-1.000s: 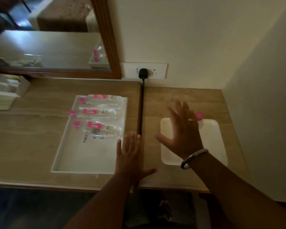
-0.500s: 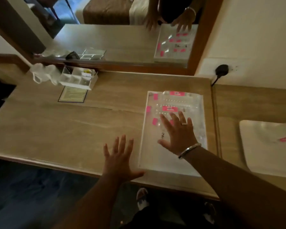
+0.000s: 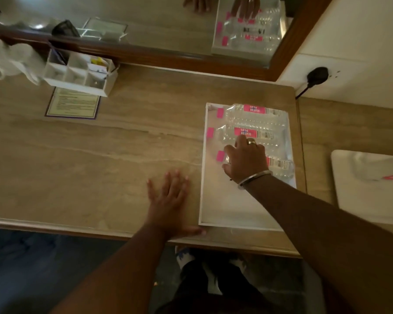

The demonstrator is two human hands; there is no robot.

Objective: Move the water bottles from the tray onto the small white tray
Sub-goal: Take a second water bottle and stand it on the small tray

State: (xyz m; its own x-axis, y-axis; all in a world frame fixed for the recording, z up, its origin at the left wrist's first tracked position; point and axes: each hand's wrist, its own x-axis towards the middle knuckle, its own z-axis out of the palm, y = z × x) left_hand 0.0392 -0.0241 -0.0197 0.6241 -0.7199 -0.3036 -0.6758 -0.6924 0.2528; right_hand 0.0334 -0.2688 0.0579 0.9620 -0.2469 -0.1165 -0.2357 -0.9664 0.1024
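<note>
Three clear water bottles with pink caps and pink labels lie side by side in the large white tray [image 3: 222, 211]: the far one [image 3: 254, 114], the middle one [image 3: 256, 134] and the near one [image 3: 281, 165]. My right hand [image 3: 245, 158] lies on the near bottle with its fingers curled around it near the neck. My left hand [image 3: 168, 200] rests flat on the wooden desk left of that tray, fingers spread. At the right edge the small white tray [image 3: 359, 200] holds one bottle [image 3: 386, 171] lying down, partly cut off.
A white compartment organiser [image 3: 77, 74] and a printed card [image 3: 74, 103] sit at the back left, beside white cloth [image 3: 7, 60]. A wood-framed mirror [image 3: 159, 55] runs along the back. A black plug [image 3: 317, 74] sits in the wall socket.
My right hand left the small white tray, crossed left to the large tray and closed on the near bottle. My view swung left. The left hand stayed flat on the desk.
</note>
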